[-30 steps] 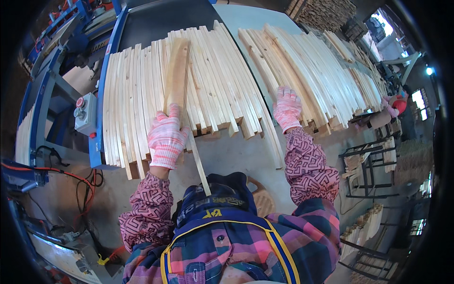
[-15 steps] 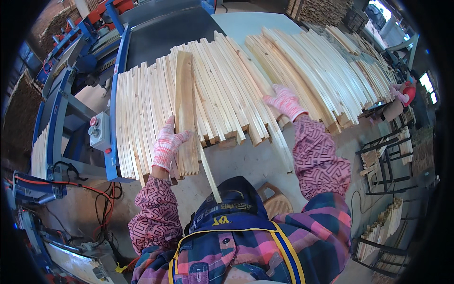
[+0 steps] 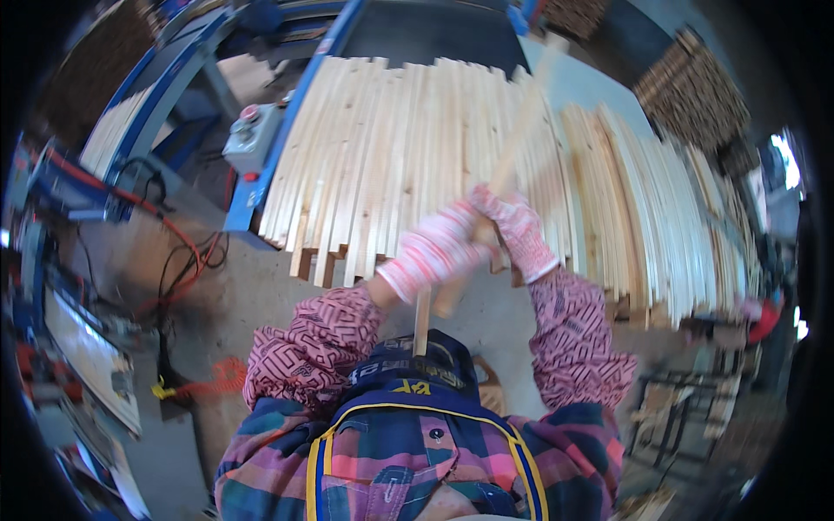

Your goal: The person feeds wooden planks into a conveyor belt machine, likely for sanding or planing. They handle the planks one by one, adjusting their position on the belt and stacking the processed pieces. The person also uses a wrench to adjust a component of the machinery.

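Both gloved hands gripping one wooden slat (image 3: 512,143).
Its long axis is running from six toward one o'clock; left hand (image 3: 434,250) and right hand (image 3: 519,233) fingers are wrapping its lower half.

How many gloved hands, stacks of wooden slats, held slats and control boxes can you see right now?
Gloved hands: 2, left hand and right hand
Slat stacks: 2, left stack and right stack
Held slat: 1
Control box: 1
Total: 6
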